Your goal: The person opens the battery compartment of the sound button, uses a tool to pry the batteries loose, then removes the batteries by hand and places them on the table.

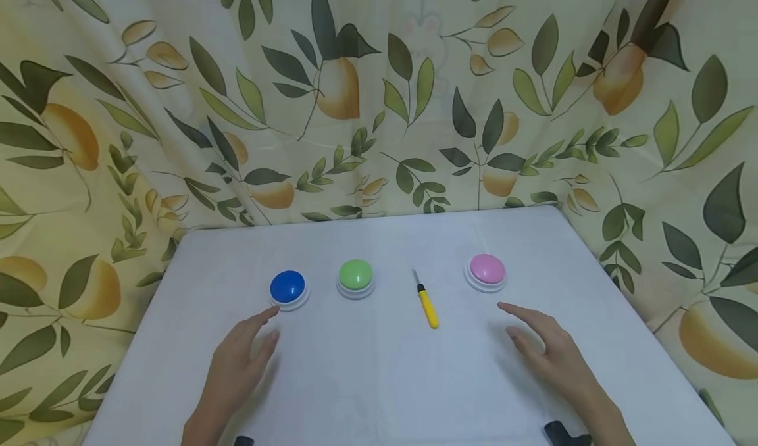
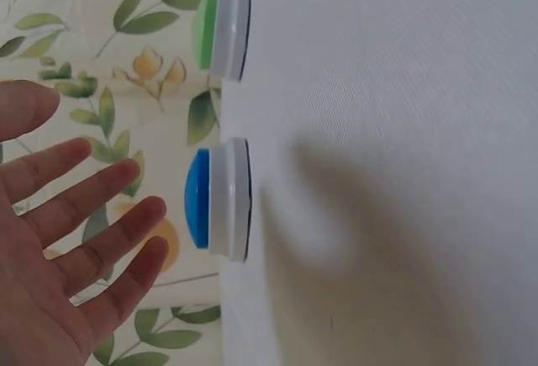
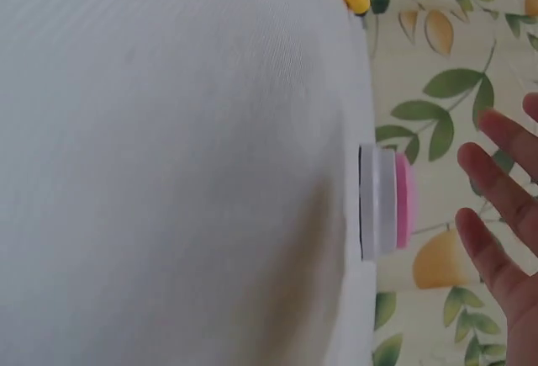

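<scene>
Left hand (image 1: 237, 360) hovers over the near left of the desk (image 1: 367, 380), fingers straight and spread, holding nothing. Its fingertips are just short of the blue button (image 1: 287, 287); in the left wrist view there is a clear gap between them, so no contact.

Right hand (image 1: 551, 350) hovers near right, fingers also straight and loosely spread, empty. It is near the pink button (image 1: 487, 270), not touching.

Row on the desk, left to right: blue button, green button (image 1: 356, 275), a small screwdriver (image 1: 426, 299) with a yellow handle lying with its tip pointing far, then the pink button. All stand apart from each other.

Handling, my read: the buttons look like light, rigid plastic domes on white bases. The smooth dome is likely slippery, so to lift one, take it by the white rim at the sides; to press, push flat and centred on top. A light base may skate on the smooth desk cover if pushed off-centre.

Leaf-print cloth (image 1: 379, 104) hangs behind and at both sides.
</scene>
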The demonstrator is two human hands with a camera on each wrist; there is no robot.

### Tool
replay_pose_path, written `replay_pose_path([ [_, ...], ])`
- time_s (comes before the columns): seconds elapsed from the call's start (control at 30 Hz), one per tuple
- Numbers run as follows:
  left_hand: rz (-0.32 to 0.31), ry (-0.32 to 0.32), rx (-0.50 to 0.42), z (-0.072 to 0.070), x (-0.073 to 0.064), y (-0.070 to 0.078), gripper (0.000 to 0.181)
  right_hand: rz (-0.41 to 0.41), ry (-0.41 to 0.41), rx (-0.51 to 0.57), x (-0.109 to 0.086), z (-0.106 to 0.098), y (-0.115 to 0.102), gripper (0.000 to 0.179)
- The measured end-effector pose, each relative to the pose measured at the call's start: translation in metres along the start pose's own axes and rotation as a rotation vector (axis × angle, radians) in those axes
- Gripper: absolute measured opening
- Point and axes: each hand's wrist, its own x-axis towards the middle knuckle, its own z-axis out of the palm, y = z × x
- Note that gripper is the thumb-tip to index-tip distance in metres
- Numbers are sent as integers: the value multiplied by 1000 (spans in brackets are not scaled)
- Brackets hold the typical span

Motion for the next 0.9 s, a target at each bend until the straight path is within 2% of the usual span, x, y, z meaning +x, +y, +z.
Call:
replay_pose_path([
  [0.13, -28, -59, -57, 9, 10, 9, 50, -9, -33, 59, 13, 15, -4, 58],
  [0.3, 4, -76, -104, 20, 19, 16, 65, -24, -76, 125, 25, 32, -13, 63],
  [0.43, 13, -98, -182, 28, 25, 19, 80, -34, -98, 198, 34, 50, -24, 66],
  [0.67, -38, -153, -392, 44, 37, 29, 86, 43, -185, 385, 53, 80, -56, 70],
  [0.9, -149, -171, -543, 64, 48, 43, 85, 158, -227, 558, 66, 107, -78, 71],
])
